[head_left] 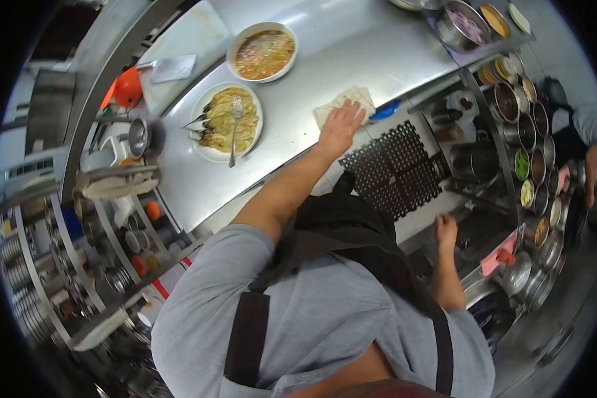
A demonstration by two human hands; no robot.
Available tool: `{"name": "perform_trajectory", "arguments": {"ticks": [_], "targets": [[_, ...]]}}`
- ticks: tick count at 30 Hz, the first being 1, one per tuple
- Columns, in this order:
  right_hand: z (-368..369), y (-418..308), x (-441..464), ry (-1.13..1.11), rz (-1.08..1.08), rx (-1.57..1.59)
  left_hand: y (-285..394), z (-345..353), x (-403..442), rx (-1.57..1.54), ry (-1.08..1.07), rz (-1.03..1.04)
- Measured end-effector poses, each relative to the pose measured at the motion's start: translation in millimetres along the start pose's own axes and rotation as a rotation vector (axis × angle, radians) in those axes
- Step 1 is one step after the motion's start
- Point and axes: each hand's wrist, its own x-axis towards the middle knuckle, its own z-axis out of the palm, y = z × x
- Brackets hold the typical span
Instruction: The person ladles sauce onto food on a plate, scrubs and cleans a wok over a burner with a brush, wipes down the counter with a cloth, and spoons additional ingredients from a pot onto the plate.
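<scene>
A: Starting closest to us, what are our hands doing?

B: Our right hand (446,227) hangs off to the side, fingers curled in; we can't tell whether anything sits inside them. Our left hand (343,123) lies flat, palm down on a folded cloth (324,114). We aren't pinching it, just covering it from above.

A: And where is the cloth?

B: On the steel counter (288,109), at the edge nearest us, with something blue (385,111) just beside it. We'd judge the step in hand as wiping that surface.

A: Then what would our next move call for?

B: Even pressure, we think, and a sweep over the small specks (305,134) between the cloth and the plate (215,156). The fork (237,123) lies across the food there, its handle reaching over the rim, so we'd want to stop short of it.

A: Anything farther out?

B: The bowl (263,79) of soupy food, near the plate, and a white cutting board (189,43) to its left. We'd keep strokes gentle there, lest something spill.
</scene>
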Motion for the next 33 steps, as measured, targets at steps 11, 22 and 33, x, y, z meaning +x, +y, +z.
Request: {"name": "perform_trajectory", "arguments": {"ticks": [11, 22, 33], "targets": [[41.3, -106.8, -36.4, -0.419, 0.313, 0.172, -21.9, -94.3, -235.6, -0.040, -0.021, -0.314], [42.3, -53.0, 83.4, -0.338, 0.192, -0.085, -64.9, -37.1, -339.4, -1.883, 0.744, -1.594], [4.5, -173.6, 76.9, -0.272, -0.223, -0.112, -5.4, -198.2, -172.6, -1.515, 0.236, -1.171]]}}
